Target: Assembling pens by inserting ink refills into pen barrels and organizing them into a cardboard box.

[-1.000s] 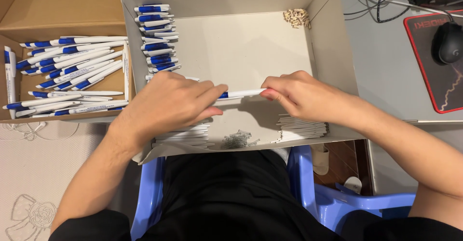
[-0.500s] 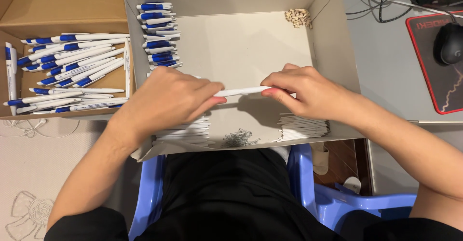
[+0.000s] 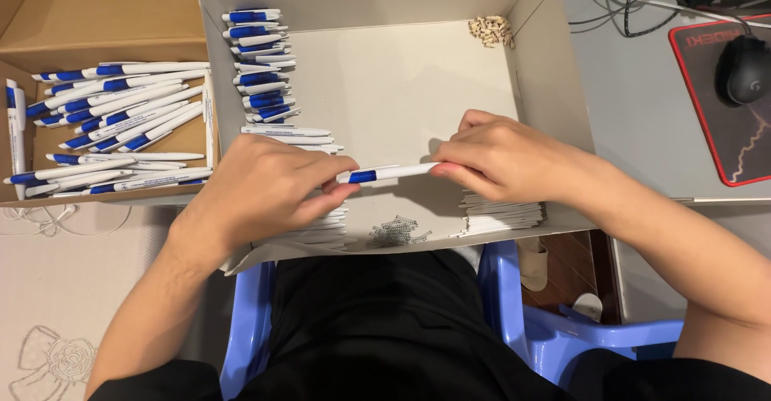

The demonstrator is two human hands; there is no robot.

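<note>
Both my hands hold one white pen with a blue grip (image 3: 385,174) level over the white cardboard box (image 3: 401,80) on my lap. My left hand (image 3: 265,188) pinches its blue end; my right hand (image 3: 502,160) grips the white end. Under my left hand lies a stack of white pen barrels (image 3: 317,232). Another white stack (image 3: 502,215) sits under my right hand. A small heap of metal springs (image 3: 395,232) lies at the box's near wall between my hands.
A column of blue-and-white pen parts (image 3: 261,64) lines the box's left side, and small beige pieces (image 3: 490,30) lie in its far right corner. A brown box (image 3: 104,16) at left holds several finished pens (image 3: 112,124). A mouse (image 3: 743,68) on a mat rests at right.
My hands have drawn slightly apart along the pen, so its blue grip shows again beside my left fingers. The view has drifted a little.
</note>
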